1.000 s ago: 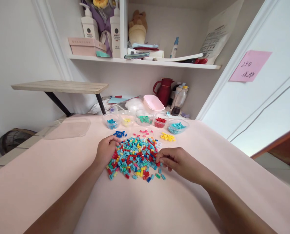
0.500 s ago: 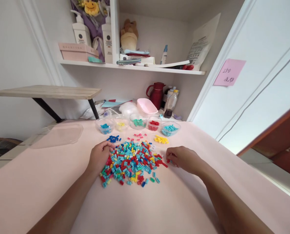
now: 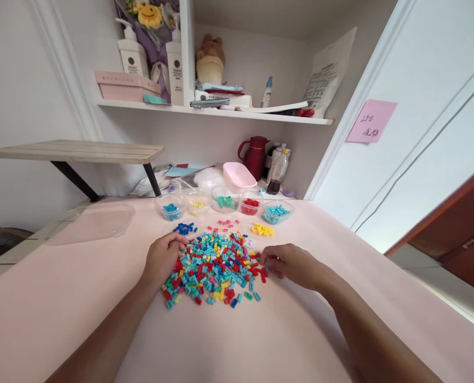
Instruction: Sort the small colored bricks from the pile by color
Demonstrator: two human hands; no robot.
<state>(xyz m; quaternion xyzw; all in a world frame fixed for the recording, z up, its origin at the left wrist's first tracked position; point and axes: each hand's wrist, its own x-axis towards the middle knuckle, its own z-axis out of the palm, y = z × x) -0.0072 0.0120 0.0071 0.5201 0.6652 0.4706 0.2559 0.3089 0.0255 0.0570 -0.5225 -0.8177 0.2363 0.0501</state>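
Note:
A loose pile of small toy building bricks [image 3: 216, 266] in many colours lies on the pink tabletop [image 3: 229, 340]. At its left edge rests my left hand [image 3: 161, 260], fingers curled together and tips touching the bricks; anything inside them is hidden. My right hand [image 3: 294, 265] is at the right edge, its bent fingers apart, beside a few red bricks [image 3: 263, 274]. Small separate groups of dark blue bricks [image 3: 185, 229], pink bricks [image 3: 225, 222] and yellow bricks [image 3: 262, 229] lie behind the pile.
A row of clear tubs holds sorted bricks: blue [image 3: 170, 211], pale yellow [image 3: 197, 204], green [image 3: 225, 201], red [image 3: 250, 206] and turquoise [image 3: 277, 213]. A clear lid [image 3: 91, 223] lies left, near a wooden stand [image 3: 77, 151]. Behind are a pink basin [image 3: 239, 175], red jug [image 3: 254, 157] and bottles [image 3: 277, 173].
My right hand has moved left to the pile's edge, and its fingers have spread apart. Red bricks there have shifted slightly. My left hand stays in place.

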